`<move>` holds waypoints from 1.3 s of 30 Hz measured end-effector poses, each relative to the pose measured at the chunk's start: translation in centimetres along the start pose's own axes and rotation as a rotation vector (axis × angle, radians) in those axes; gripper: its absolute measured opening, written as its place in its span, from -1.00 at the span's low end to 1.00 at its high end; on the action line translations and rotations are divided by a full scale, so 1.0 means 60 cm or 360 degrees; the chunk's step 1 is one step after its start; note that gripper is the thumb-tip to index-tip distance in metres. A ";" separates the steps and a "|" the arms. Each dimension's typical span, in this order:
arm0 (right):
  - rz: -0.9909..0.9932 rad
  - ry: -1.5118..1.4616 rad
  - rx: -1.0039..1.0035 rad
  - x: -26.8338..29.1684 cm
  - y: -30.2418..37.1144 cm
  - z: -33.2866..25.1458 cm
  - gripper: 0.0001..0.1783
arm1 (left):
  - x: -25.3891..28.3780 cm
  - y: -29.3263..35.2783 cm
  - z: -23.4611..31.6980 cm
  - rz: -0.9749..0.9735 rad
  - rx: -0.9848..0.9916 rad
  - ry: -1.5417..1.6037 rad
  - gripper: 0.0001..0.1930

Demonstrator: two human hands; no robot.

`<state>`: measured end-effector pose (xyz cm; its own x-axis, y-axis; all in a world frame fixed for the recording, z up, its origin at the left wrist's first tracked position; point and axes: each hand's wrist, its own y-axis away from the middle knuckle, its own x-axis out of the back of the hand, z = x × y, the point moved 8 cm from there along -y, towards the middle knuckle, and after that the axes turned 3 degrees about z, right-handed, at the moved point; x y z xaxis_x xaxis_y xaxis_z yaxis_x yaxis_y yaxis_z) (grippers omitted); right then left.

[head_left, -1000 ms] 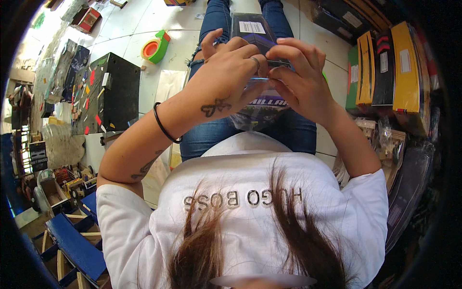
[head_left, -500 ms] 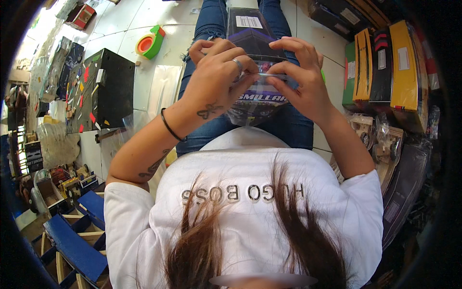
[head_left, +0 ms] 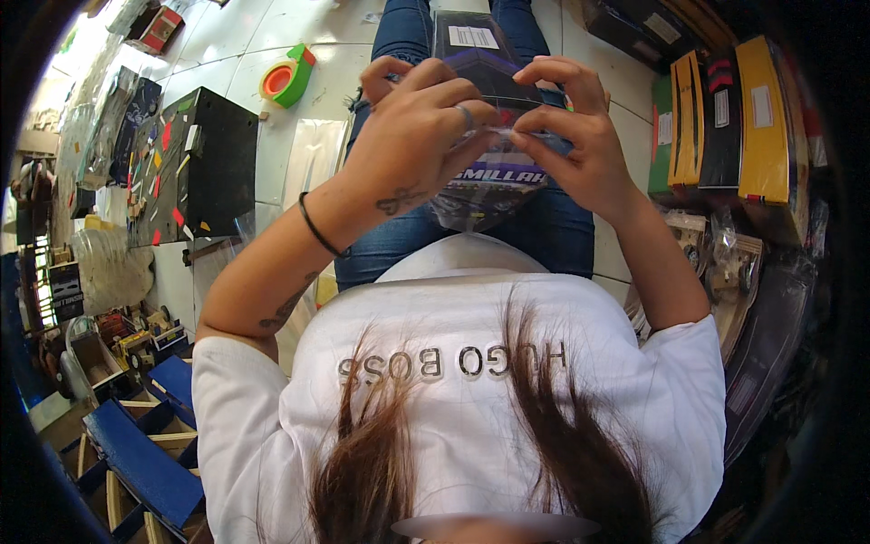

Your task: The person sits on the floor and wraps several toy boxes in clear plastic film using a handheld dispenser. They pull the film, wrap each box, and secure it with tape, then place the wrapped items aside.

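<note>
Seen from above, a seated person wears a white T-shirt (head_left: 435, 435) with long hair (head_left: 362, 462) falling over the front, and blue jeans (head_left: 381, 249). Ahead of the chest, the two hands come close together. The left hand (head_left: 417, 122), bent at the knuckles, and the right hand (head_left: 575, 136), its upper fingers raised, each pinch a thin clear strip (head_left: 506, 134) between thumb and finger; whether it is tape or the edge of a wrapping cannot be told. Just below them, a dark, purple-lined box (head_left: 480, 77) in clear plastic sits on the lap between the thighs, a white label on its far part. To the lower left are blue panels (head_left: 149, 462) with pale wooden ribs. Farther off on the left stands a black box (head_left: 227, 163) dotted with coloured scraps; on the right, upright yellow packages (head_left: 764, 122) stand in a row. Beyond the left hand, a green tape dispenser (head_left: 297, 83) with an orange centre lies on the tiled floor (head_left: 313, 32).
</note>
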<state>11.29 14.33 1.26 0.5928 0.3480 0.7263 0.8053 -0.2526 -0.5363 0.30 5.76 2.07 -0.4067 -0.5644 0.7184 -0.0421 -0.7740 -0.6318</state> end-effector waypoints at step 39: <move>-0.0217 -0.0300 -0.0332 -0.010 0.001 0.016 -0.87 | -0.022 -0.004 -0.011 -0.0433 0.0250 0.0089 -0.89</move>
<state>10.99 14.96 0.41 0.4839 0.5481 0.6823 0.8722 -0.3653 -0.3252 0.26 6.89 1.08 -0.4495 -0.3175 0.8349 -0.0163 -0.9316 -0.3630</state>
